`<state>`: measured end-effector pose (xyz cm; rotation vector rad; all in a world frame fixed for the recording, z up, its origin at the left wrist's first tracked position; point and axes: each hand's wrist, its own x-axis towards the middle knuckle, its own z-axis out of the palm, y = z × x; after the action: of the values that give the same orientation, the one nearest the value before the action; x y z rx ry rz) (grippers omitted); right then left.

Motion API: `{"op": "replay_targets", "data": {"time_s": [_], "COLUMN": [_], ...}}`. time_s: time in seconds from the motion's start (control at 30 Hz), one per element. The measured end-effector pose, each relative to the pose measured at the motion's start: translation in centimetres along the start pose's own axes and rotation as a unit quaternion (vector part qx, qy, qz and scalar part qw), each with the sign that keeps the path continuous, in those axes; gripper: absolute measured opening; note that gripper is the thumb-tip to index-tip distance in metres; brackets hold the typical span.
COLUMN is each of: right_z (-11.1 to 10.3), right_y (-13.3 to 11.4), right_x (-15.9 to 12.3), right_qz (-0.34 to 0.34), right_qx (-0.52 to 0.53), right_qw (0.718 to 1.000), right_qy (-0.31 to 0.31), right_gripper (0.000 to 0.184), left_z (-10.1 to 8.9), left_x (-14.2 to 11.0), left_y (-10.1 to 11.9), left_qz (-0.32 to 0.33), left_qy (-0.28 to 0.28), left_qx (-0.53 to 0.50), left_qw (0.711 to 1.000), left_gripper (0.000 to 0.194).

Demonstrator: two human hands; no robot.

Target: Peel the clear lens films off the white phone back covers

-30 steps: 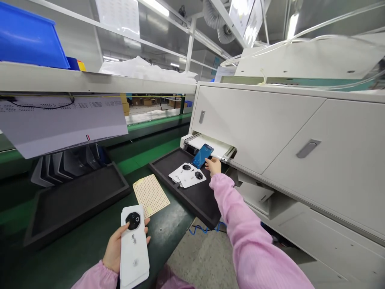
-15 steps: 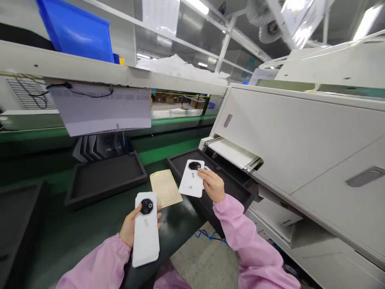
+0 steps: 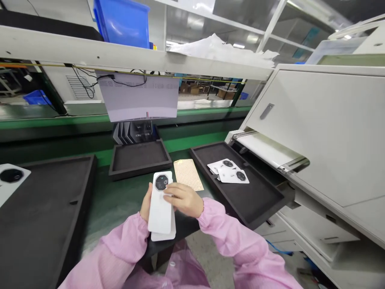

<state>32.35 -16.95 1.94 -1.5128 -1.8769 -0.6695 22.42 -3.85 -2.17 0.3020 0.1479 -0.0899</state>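
My left hand (image 3: 146, 204) is closed around the left side of a small stack of white phone back covers (image 3: 160, 210), each piece with a black round camera area near its top. The top cover sits askew over the one below, whose edge shows at the bottom and right. My right hand (image 3: 187, 199) has its fingertips on the top cover beside the camera ring; its thumb is hidden. More white phone covers (image 3: 231, 175) lie overlapping in the black tray (image 3: 258, 196) on the right.
A perforated-looking yellow sheet (image 3: 189, 174) lies on the green bench. Black trays (image 3: 140, 156) stand behind and at left (image 3: 45, 224), where another white cover (image 3: 12, 180) shows. A white machine (image 3: 325, 132) with a short conveyor (image 3: 267, 150) stands right. A blue bin (image 3: 122, 24) sits on the shelf.
My right hand has let go of the white cover it held over the right tray and moved left to the stack. Covers now lie in that tray. The view has shifted left.
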Motion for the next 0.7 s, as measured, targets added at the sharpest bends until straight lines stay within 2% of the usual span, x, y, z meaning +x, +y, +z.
{"op": "replay_targets", "data": {"time_s": [0.07,0.13,0.2,0.23,0.3,0.33,0.37,0.47,0.53,0.6,0.7], "right_z": [1.2,1.5,0.7,-0.2,-2.8,-4.4,-6.2,-11.1,-13.1,-13.9,-14.2], "right_y": [0.1,-0.1,0.3,0.9,3.2,4.9,6.7,12.2,14.9,16.4,17.2], "right_x": [-1.0,-1.7,-2.0,-2.1,-2.7,-3.3,-4.2,-8.0,-10.6,-12.8,-14.8], "right_qz": [-0.01,-0.006,0.015,0.064,0.24,0.388,0.466,0.615,0.688,0.736,0.774], "right_qx": [0.023,0.043,0.069,0.079,0.071,0.04,-0.005,-0.105,-0.134,-0.134,-0.112], "right_qw": [0.999,0.993,0.977,0.967,0.935,0.893,0.863,0.768,0.7,0.647,0.606], "right_qy": [-0.029,-0.109,-0.201,-0.235,-0.25,-0.223,-0.195,-0.143,-0.14,-0.145,-0.145], "right_gripper": [0.02,0.024,0.029,0.031,0.034,0.033,0.033,0.032,0.033,0.032,0.031], "left_z": [0.2,0.1,-0.1,-0.1,0.0,0.2,0.3,0.6,0.7,0.7,0.9], "left_x": [-0.6,-1.0,-1.1,-1.1,-1.4,-1.6,-1.8,-2.5,-2.6,-2.6,-2.3], "left_y": [0.2,0.6,1.0,1.2,1.5,1.6,1.7,1.8,1.6,1.2,0.9], "left_qz": [-0.011,-0.032,-0.077,-0.08,-0.068,-0.063,-0.057,-0.026,-0.006,0.003,0.023], "left_qy": [-0.003,0.006,0.033,0.046,0.068,0.074,0.078,0.094,0.114,0.139,0.171], "left_qx": [-0.015,-0.015,0.019,0.032,0.04,0.039,0.036,0.031,0.032,0.035,0.036], "left_qw": [1.0,0.999,0.996,0.995,0.995,0.995,0.995,0.995,0.993,0.99,0.984], "left_gripper": [0.06,0.055,0.041,0.037,0.037,0.038,0.041,0.051,0.06,0.065,0.066]}}
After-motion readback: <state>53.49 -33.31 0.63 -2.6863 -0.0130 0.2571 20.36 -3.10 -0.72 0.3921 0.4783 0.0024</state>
